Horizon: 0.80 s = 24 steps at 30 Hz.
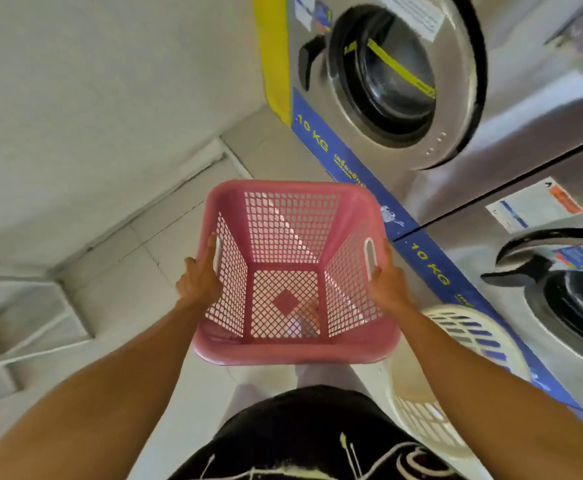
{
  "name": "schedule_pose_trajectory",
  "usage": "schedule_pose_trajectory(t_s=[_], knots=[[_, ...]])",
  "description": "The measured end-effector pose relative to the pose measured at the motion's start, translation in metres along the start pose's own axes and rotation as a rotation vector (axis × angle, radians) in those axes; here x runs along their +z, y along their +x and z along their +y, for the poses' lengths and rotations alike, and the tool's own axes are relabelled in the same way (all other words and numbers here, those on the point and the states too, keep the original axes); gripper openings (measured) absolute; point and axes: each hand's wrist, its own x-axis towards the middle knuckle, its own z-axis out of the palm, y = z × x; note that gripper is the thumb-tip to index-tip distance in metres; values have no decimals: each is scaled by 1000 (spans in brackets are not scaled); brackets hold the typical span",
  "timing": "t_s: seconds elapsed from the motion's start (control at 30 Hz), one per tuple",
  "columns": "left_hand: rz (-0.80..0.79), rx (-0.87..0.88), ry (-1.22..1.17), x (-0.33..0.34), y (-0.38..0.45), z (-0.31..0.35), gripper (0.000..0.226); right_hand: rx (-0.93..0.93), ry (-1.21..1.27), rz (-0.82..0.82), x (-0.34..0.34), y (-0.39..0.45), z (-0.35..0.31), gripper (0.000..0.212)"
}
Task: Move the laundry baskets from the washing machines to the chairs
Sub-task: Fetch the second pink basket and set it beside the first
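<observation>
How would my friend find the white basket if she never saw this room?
Find the row of steel washing machines with the blue strip along the bottom. On the floor against the nearer machine, beside the person's right arm, sits the white basket. It is pale and round-rimmed, unlike the square pink basket being carried.

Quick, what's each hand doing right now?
Left hand: closed on the left side of the pink basket.
Right hand: closed on the basket's right side, by the handle slot.

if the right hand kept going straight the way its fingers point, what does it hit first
Probably the blue strip along the base of the washers. The right hand grips the pink basket and points up-frame toward it, though depth is unclear.
</observation>
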Motion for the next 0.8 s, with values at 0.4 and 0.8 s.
schedule_pose_trajectory(t_s=[0.4, 0.8], knots=[[107, -324, -277, 17, -124, -171, 95, -422, -298, -21, 71, -71, -107, 69], [314, -663, -548, 71, -308, -342, 88, -910, -392, -186, 177, -247, -205, 66]])
